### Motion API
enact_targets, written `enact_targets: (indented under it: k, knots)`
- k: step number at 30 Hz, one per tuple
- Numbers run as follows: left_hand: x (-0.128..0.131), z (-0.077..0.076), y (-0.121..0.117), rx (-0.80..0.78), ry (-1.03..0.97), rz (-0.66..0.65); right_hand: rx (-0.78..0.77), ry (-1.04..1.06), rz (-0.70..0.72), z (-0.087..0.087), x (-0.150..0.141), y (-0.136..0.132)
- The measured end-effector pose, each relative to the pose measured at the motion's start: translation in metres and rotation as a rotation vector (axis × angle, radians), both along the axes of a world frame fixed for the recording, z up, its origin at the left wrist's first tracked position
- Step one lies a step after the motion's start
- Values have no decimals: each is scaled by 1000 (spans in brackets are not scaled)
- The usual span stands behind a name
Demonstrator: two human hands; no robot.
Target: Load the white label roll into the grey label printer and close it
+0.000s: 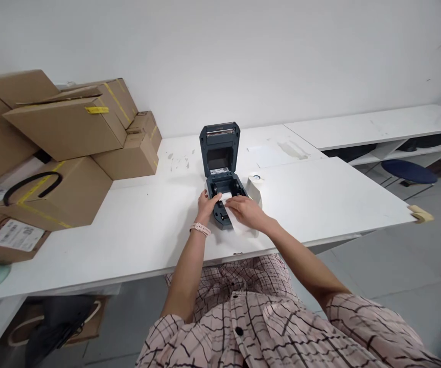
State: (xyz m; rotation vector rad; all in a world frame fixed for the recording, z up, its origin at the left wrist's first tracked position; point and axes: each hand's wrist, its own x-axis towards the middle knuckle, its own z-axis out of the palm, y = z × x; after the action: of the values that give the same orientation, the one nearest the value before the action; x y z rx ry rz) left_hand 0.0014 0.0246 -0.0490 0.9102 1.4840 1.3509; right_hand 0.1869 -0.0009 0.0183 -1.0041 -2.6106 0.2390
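Note:
A dark grey label printer (220, 153) stands on the white table with its lid raised against the wall side. My left hand (206, 205) grips the printer's left edge, its thumb reaching over into the bay. A white label strip (232, 217) comes out over the front of the printer and hangs toward the table edge. My right hand (245, 210) lies over that strip with its fingers pressed together on it; the fingertips' exact hold is partly hidden. Inside the bay, white label paper (226, 196) shows between my hands. A white label roll (256, 179) stands just right of the printer.
Stacked cardboard boxes (67, 122) fill the table's left end, with a black curved strap (32, 181) on them. A yellowish pad (420, 213) covers the table's right corner. Beyond it is a blue stool (409, 171). The white wall (220, 61) rises behind.

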Motion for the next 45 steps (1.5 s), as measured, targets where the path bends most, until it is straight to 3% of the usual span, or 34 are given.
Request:
enact_targets:
  k: [6, 13, 19, 23, 27, 29, 32, 36, 39, 42, 45]
  knots:
    - [6, 6, 0, -50, -151, -78, 97, 111, -142, -26, -2, -43]
    - [5, 17, -4, -98, -134, -88, 125, 176, -259, -27, -20, -57]
    - [4, 19, -2, -116, -113, -117, 112, 214, -253, -31, -28, -62]
    - [4, 23, -6, -136, -90, -113, 27, 276, -202, -28, -22, -79]
    - [10, 23, -36, -126, -85, -168, -223, 519, -91, -8, 6, -89]
    - [17, 22, -60, -97, -69, -200, -240, 705, -153, 9, 25, -72]
    - [30, 22, -92, -64, -30, -197, -94, 870, -269, 39, 39, -6]
    - [38, 25, -108, -68, -14, -192, -135, 898, -163, 77, 16, 113]
    - [36, 26, -109, -53, -8, -185, -283, 867, -166, 96, -11, 174]
    - [34, 25, -110, -41, 0, -186, -306, 888, -211, 105, -22, 191]
    - [33, 21, -112, -2, 6, -215, -195, 950, -265, 105, -15, 167]
